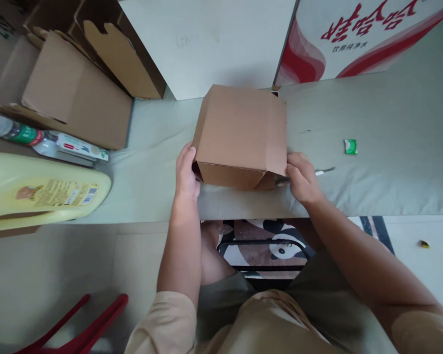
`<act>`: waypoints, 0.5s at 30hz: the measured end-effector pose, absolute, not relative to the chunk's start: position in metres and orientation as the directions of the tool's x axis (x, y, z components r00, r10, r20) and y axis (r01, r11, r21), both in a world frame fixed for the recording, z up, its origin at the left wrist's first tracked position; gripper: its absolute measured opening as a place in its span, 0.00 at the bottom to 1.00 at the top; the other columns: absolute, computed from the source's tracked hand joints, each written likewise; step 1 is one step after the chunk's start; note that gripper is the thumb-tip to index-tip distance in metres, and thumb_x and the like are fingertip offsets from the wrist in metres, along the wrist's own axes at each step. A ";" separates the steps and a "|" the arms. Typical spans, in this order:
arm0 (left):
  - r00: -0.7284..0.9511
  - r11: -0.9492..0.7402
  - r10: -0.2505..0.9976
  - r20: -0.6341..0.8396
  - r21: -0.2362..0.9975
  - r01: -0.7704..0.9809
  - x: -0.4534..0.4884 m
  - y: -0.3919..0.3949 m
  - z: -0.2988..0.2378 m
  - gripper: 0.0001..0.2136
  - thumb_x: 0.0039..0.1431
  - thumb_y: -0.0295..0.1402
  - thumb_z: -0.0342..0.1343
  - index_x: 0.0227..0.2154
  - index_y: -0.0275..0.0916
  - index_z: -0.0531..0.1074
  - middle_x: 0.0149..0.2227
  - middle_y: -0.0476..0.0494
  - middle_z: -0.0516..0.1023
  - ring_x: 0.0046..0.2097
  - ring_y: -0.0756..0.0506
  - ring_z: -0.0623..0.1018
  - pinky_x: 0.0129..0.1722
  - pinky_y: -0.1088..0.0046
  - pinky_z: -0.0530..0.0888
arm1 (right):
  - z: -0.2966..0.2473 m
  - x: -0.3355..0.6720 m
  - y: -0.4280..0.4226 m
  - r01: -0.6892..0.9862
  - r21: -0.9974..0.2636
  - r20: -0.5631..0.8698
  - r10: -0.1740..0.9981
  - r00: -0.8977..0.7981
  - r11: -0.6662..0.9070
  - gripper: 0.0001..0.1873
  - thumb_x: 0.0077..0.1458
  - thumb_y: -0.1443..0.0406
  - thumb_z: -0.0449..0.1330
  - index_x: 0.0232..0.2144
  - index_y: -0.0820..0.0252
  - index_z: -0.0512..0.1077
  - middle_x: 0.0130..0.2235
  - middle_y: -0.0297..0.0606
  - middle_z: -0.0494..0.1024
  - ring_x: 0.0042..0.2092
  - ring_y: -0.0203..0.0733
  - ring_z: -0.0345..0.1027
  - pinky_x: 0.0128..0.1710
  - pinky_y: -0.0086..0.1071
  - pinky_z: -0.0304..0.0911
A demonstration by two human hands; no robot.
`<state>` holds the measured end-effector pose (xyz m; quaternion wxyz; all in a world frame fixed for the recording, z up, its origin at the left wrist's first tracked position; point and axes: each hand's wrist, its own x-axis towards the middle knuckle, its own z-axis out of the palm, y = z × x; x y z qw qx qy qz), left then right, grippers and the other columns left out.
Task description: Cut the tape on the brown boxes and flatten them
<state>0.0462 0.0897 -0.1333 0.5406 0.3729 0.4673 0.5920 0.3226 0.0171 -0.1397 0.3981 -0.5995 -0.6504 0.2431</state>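
Observation:
A brown cardboard box (pixel 239 128) stands on the pale green cloth, close to the front edge, with a broad flat face upward. My left hand (pixel 186 171) is closed on its near left corner, the fingertips partly hidden behind the cardboard. At the near right corner my right hand (pixel 301 178) pinches the edge of a flap that sticks out a little. Under and beside that hand lies a thin tool with a white part (pixel 319 172); most of it is covered, so its kind is unclear.
Several opened cardboard boxes (pixel 77 88) stand at the left, beside a clear bottle (pixel 40 142) and a large yellow jug (pixel 44 189). Behind stand a white panel (pixel 221 39) and a red-and-white printed carton (pixel 339 44). A small green packet (pixel 350 146) lies at the right.

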 end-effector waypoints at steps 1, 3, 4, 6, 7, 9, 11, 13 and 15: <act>-0.144 0.010 0.988 -0.051 0.961 -0.278 0.047 0.090 -0.132 0.23 0.48 0.53 0.69 0.38 0.40 0.79 0.39 0.43 0.85 0.48 0.38 0.85 0.44 0.66 0.80 | -0.140 0.325 0.017 0.548 -0.818 0.231 0.973 0.030 0.177 0.12 0.59 0.61 0.49 0.23 0.53 0.60 0.27 0.39 0.68 0.35 0.48 0.64 0.40 0.44 0.61; -0.170 0.001 0.984 -0.045 0.967 -0.253 0.047 0.091 -0.130 0.22 0.44 0.49 0.73 0.38 0.41 0.78 0.37 0.45 0.84 0.42 0.41 0.84 0.40 0.68 0.80 | -0.144 0.328 0.015 0.460 -0.868 0.234 0.971 0.049 0.186 0.09 0.57 0.60 0.50 0.31 0.53 0.69 0.35 0.40 0.76 0.40 0.50 0.69 0.42 0.46 0.66; -0.190 -0.002 0.981 -0.046 0.969 -0.247 0.047 0.091 -0.130 0.22 0.42 0.46 0.74 0.38 0.41 0.78 0.36 0.46 0.84 0.40 0.43 0.84 0.39 0.69 0.79 | -0.146 0.329 0.014 0.391 -0.900 0.234 0.970 0.060 0.193 0.12 0.56 0.60 0.51 0.37 0.52 0.72 0.40 0.41 0.79 0.45 0.52 0.72 0.45 0.47 0.68; -0.226 -0.015 0.973 -0.043 0.968 -0.251 0.047 0.093 -0.131 0.21 0.40 0.42 0.75 0.38 0.42 0.77 0.35 0.48 0.84 0.37 0.46 0.83 0.39 0.70 0.79 | -0.152 0.330 0.013 0.246 -0.948 0.226 0.972 0.067 0.204 0.19 0.56 0.59 0.54 0.49 0.50 0.73 0.51 0.40 0.80 0.55 0.55 0.72 0.55 0.51 0.69; -0.241 -0.024 0.970 -0.041 0.966 -0.259 0.047 0.094 -0.132 0.21 0.39 0.40 0.75 0.37 0.43 0.77 0.35 0.49 0.83 0.37 0.46 0.82 0.40 0.70 0.79 | -0.155 0.330 0.013 0.192 -0.960 0.218 0.975 0.055 0.203 0.23 0.56 0.57 0.56 0.54 0.49 0.72 0.55 0.39 0.79 0.60 0.57 0.70 0.60 0.53 0.67; -0.255 -0.029 0.966 -0.042 0.962 -0.271 0.047 0.095 -0.134 0.21 0.38 0.39 0.75 0.37 0.44 0.76 0.36 0.49 0.83 0.37 0.46 0.82 0.40 0.69 0.79 | -0.159 0.329 0.013 0.159 -0.968 0.197 0.980 0.008 0.193 0.30 0.55 0.55 0.61 0.60 0.48 0.67 0.62 0.39 0.75 0.66 0.58 0.65 0.68 0.55 0.62; -0.247 -0.023 0.968 -0.045 0.963 -0.267 0.048 0.095 -0.135 0.22 0.39 0.40 0.75 0.37 0.44 0.76 0.37 0.48 0.83 0.38 0.46 0.82 0.40 0.69 0.79 | -0.161 0.329 0.013 0.168 -0.970 0.173 0.984 -0.034 0.176 0.36 0.55 0.53 0.64 0.64 0.48 0.62 0.65 0.41 0.72 0.69 0.58 0.62 0.70 0.57 0.59; -0.227 -0.007 0.972 -0.053 0.966 -0.258 0.050 0.094 -0.136 0.24 0.38 0.42 0.76 0.39 0.44 0.75 0.38 0.47 0.83 0.38 0.46 0.81 0.40 0.69 0.78 | -0.161 0.327 0.012 0.187 -0.969 0.154 0.987 -0.043 0.159 0.41 0.53 0.50 0.69 0.64 0.50 0.60 0.62 0.45 0.74 0.67 0.58 0.66 0.68 0.57 0.63; -0.205 0.009 0.977 -0.061 0.969 -0.248 0.051 0.093 -0.138 0.26 0.38 0.45 0.77 0.39 0.44 0.75 0.38 0.47 0.83 0.38 0.46 0.81 0.41 0.70 0.78 | -0.161 0.325 0.010 0.196 -0.972 0.130 0.992 -0.003 0.128 0.43 0.50 0.48 0.72 0.62 0.51 0.61 0.54 0.47 0.78 0.60 0.59 0.72 0.61 0.57 0.70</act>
